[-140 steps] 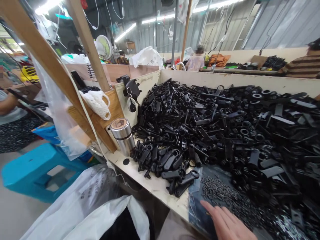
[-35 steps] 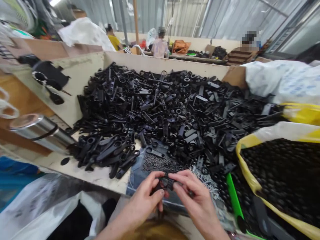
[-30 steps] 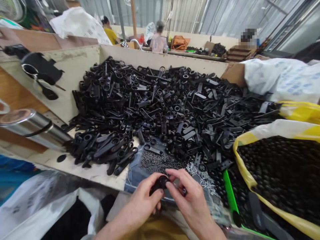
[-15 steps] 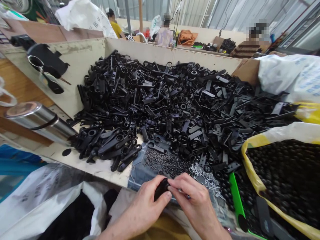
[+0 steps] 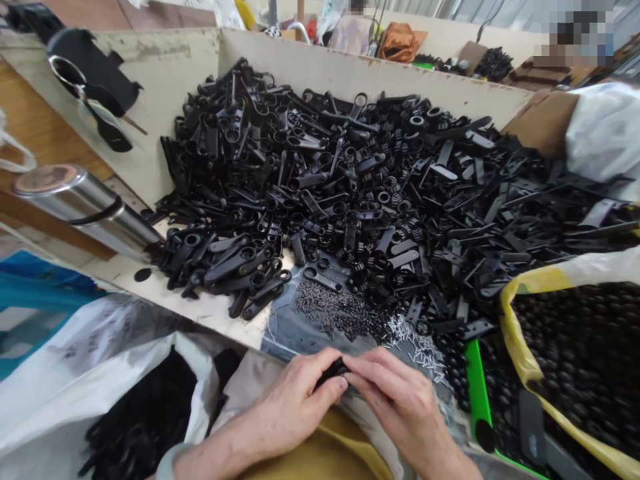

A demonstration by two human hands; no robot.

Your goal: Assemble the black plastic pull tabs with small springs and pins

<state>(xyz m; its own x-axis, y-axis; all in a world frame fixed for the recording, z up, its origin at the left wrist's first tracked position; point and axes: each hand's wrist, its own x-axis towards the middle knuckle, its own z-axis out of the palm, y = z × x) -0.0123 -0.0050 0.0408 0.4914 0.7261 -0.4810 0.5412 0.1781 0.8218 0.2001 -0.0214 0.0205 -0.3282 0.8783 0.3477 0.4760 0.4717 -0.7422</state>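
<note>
Both hands meet at the bottom middle, at the near edge of the bench. My left hand [image 5: 295, 400] is closed, pinching a small black plastic part [image 5: 334, 371] between thumb and fingers. My right hand [image 5: 400, 400] is closed on the same part from the right, fingertips pressed against it. Most of the part is hidden by the fingers. Just beyond the hands lie a heap of small dark pins [image 5: 340, 313] and a scatter of silver pins [image 5: 415, 340] on a plastic sheet. A big pile of black plastic levers [image 5: 350, 193] fills the bench behind.
A steel flask [image 5: 85, 207] lies at the left. A white bag of black parts [image 5: 145, 413] hangs below the bench at left. A yellow-rimmed bag of black round pieces [image 5: 575, 340] sits at right, next to a green tool [image 5: 475, 393]. Other people work at far benches.
Earlier only my right hand lay flat on the bench. Since then both hands have come together on a small black part, and the camera has tilted down, drawing the hands lower.
</note>
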